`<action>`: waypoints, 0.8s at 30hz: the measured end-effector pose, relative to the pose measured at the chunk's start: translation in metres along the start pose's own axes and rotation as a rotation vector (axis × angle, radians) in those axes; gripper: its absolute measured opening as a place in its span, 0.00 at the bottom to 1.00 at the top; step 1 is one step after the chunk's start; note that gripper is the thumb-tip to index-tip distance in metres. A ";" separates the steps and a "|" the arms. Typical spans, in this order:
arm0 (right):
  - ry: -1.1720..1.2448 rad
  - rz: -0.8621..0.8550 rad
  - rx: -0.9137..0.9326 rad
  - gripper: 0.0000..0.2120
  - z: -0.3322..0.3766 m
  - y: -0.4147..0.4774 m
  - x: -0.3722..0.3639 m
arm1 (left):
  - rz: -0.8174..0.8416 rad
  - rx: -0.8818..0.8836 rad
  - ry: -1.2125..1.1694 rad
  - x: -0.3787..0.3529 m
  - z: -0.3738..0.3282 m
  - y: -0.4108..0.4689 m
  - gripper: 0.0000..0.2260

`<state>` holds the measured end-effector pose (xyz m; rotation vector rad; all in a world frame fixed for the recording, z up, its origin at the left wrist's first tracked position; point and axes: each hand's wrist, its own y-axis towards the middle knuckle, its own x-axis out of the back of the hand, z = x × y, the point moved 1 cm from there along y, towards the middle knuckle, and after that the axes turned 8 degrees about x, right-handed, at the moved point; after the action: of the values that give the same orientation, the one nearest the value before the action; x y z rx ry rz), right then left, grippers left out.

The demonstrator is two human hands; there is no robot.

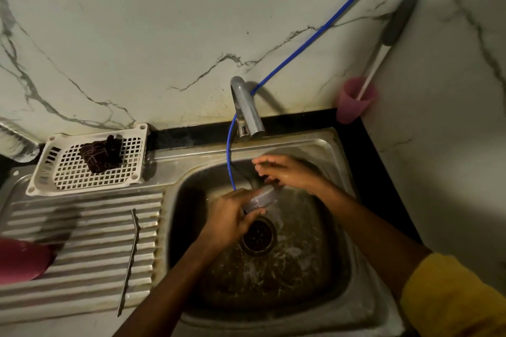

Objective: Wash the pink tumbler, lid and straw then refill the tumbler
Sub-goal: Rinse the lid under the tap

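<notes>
Status: translucent grey round plastic lid (262, 198) is low in the stainless steel sink basin (320, 268), just above the round drain strainer (258, 236) and below the chrome tap (246, 109). Left hand (230, 220) has fingers and thumb curled round the lid's lower edge. Right hand (287, 172) is just above it, fingers mostly straight, gripping nothing visible. Can't tell if its lower fingers touch the lid. Water looks on, but it's blurred.

Thin bent grey straw (131, 262) lies on the ribbed steel drainboard (82, 227), well apart from both hands. Pink plastic tumbler (19, 260) sits at the drainboard's left edge, partly out of frame.

Judgement: lid rinse in progress. Can't tell whether straw and tumbler are washed. Refill not done.

Farther out: white perforated plastic basket (82, 189) holding a dark cloth (101, 154), thin blue hose (315, 35), small pink cup (353, 107) with a brush (376, 68) in the corner.
</notes>
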<state>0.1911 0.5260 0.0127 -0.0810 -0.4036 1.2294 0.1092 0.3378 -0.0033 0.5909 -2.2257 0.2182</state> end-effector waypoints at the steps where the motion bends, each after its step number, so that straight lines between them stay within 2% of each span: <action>1: 0.016 0.008 -0.006 0.15 -0.005 -0.012 -0.003 | -0.014 -0.033 0.014 0.001 -0.003 -0.003 0.16; 4: 0.146 0.004 -0.074 0.13 -0.024 -0.045 -0.016 | -0.056 0.080 -0.094 -0.004 -0.008 -0.015 0.13; 6: 0.208 -0.021 -0.102 0.14 -0.031 -0.064 -0.025 | -0.082 0.333 -0.317 -0.013 -0.011 -0.022 0.11; 7: 0.201 -0.021 -0.090 0.17 -0.033 -0.072 -0.029 | -0.067 0.510 -0.524 -0.020 -0.012 -0.024 0.10; 9: 0.152 0.012 0.008 0.24 -0.032 -0.088 -0.036 | -0.033 0.785 -0.899 -0.030 -0.019 -0.030 0.10; 10: 0.098 0.041 0.072 0.28 -0.031 -0.094 -0.039 | -0.037 0.845 -0.964 -0.032 -0.021 -0.034 0.11; 12: -0.078 0.072 0.144 0.38 -0.029 -0.101 -0.044 | -0.036 0.867 -0.995 -0.032 -0.025 -0.042 0.12; 14: -0.351 0.037 0.166 0.49 -0.028 -0.103 -0.049 | 0.014 0.837 -0.993 -0.030 -0.032 -0.047 0.12; 15: -0.472 0.018 0.184 0.51 -0.028 -0.102 -0.051 | 0.041 0.812 -0.986 -0.030 -0.034 -0.049 0.12; 18: -0.702 0.025 0.262 0.44 -0.017 -0.099 -0.052 | 0.056 0.786 -0.977 -0.029 -0.039 -0.049 0.11; 20: -0.776 0.007 0.263 0.44 -0.010 -0.096 -0.049 | 0.060 0.804 -1.047 -0.027 -0.042 -0.049 0.11; 23: -0.661 -0.196 0.241 0.45 -0.010 -0.091 -0.043 | 0.024 0.820 -1.044 -0.020 -0.046 -0.047 0.11; 24: -0.658 -0.211 0.212 0.45 -0.013 -0.090 -0.042 | 0.003 0.820 -1.026 -0.018 -0.045 -0.045 0.11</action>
<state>0.2647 0.4581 0.0140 0.5493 -0.8240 1.0604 0.1715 0.3195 0.0116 1.3594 -3.0769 1.0530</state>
